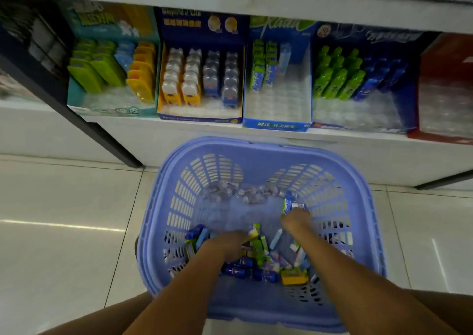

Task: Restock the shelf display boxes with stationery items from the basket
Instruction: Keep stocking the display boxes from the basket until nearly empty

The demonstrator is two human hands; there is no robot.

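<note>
A blue plastic basket (258, 153) stands on the floor below the shelf, with several small stationery items (258, 255) piled in its near half. My left hand (227, 245) is down in the pile, fingers closed around a yellow and green item (254, 231). My right hand (297, 219) is at the basket's right side, gripping a green and blue packet (287, 205). Above, display boxes line the shelf: a teal box (112, 104), a dark blue and yellow box (199, 116), a half-filled blue box (277, 125) and a dark blue box (358, 127).
A red box (445, 84) stands at the shelf's far right. A dark shelf upright (84, 127) slants down to the left of the basket. Glossy white floor tiles (64, 219) surround the basket. My knees show at the bottom edge.
</note>
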